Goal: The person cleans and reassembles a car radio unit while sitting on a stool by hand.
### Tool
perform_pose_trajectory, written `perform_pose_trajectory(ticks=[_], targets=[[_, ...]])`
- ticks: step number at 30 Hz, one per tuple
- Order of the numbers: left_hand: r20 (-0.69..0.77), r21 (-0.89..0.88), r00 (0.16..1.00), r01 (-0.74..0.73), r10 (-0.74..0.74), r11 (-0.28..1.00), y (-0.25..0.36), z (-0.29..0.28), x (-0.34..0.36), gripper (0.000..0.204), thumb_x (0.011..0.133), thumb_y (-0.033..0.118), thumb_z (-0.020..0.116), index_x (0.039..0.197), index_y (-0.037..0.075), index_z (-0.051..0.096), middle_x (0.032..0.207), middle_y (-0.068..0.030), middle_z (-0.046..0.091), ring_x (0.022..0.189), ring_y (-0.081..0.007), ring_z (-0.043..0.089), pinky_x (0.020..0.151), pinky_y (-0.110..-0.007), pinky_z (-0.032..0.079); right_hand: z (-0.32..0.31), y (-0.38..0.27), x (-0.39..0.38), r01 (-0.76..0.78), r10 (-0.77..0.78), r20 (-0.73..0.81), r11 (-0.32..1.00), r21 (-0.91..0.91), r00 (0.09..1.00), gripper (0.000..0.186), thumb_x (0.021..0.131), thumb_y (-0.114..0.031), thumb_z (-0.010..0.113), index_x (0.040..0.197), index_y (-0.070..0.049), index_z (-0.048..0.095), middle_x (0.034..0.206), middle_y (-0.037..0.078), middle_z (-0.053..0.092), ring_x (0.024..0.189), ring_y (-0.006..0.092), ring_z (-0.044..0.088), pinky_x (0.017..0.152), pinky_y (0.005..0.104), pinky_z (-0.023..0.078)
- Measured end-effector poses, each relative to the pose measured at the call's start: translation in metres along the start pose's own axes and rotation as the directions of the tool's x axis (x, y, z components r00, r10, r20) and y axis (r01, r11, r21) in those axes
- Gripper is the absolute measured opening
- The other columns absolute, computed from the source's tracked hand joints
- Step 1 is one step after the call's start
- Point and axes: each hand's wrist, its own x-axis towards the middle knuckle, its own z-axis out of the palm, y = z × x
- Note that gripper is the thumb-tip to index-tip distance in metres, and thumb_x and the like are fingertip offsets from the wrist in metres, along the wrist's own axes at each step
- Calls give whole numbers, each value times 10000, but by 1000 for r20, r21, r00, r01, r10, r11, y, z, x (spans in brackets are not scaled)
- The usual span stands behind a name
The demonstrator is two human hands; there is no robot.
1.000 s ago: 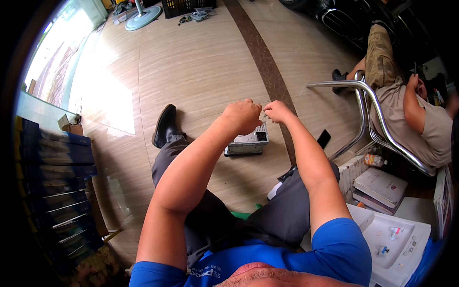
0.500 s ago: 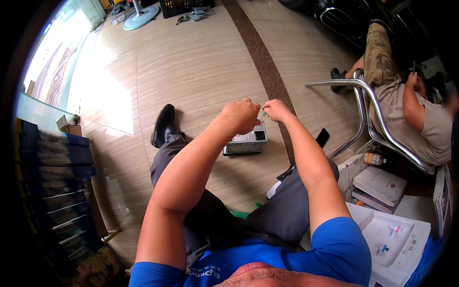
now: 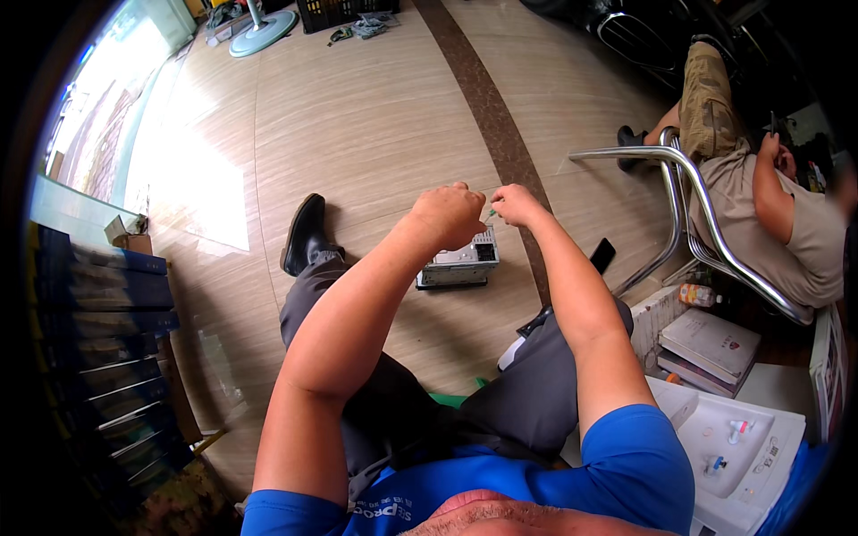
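A boxy metal unit (image 3: 460, 272), like a car stereo with a silvery case, sits on the floor between my feet. Just above its far edge is my left hand (image 3: 450, 216), fingers curled closed; what they hold, if anything, is hidden behind the back of the hand. To its right, my right hand (image 3: 516, 205) has thumb and fingers pinched together on a small, thin green piece (image 3: 492, 213). That piece spans the narrow gap between the two hands, and its exact kind is too small to tell.
A black phone (image 3: 603, 256) lies on the floor at right, near a chrome-framed chair (image 3: 684, 192) where another person sits. A white dispenser tray (image 3: 715, 460), books (image 3: 710, 348) and a bottle (image 3: 699, 296) are close by my right. Stacked blue boxes (image 3: 107, 330) stand at left.
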Motion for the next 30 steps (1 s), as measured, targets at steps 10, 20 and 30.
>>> perform_pose_trajectory(ticks=[10, 20, 30], targets=[[25, -5, 1000, 9, -9, 1000, 2, -2, 2, 412, 882, 318, 647, 1184, 47, 575, 1173, -182, 594, 1104, -341, 587, 927, -428, 484, -5, -1, 0, -82, 79, 53, 995, 50, 995, 214, 830, -180, 627, 964, -43, 723, 879, 132, 696, 783, 238, 653, 705, 370, 521], [20, 0, 1000, 8, -8, 1000, 1, -2, 0, 418, 889, 326, 639, 1200, 55, 569, 1183, -178, 589, 1111, -336, 586, 926, -430, 485, -5, -5, -5, -75, 74, 42, 997, 32, 996, 275, 819, -181, 636, 1069, -96, 714, 1081, 178, 678, 1002, 306, 659, 878, 397, 525], [31, 5, 999, 16, -17, 1000, 4, -3, 1, 413, 891, 332, 638, 1192, 57, 571, 1181, -178, 589, 1109, -336, 586, 925, -426, 486, -6, -1, 0, -118, 112, 116, 992, 47, 987, 232, 854, -196, 603, 997, -55, 719, 824, 138, 714, 682, 238, 673, 678, 379, 536]])
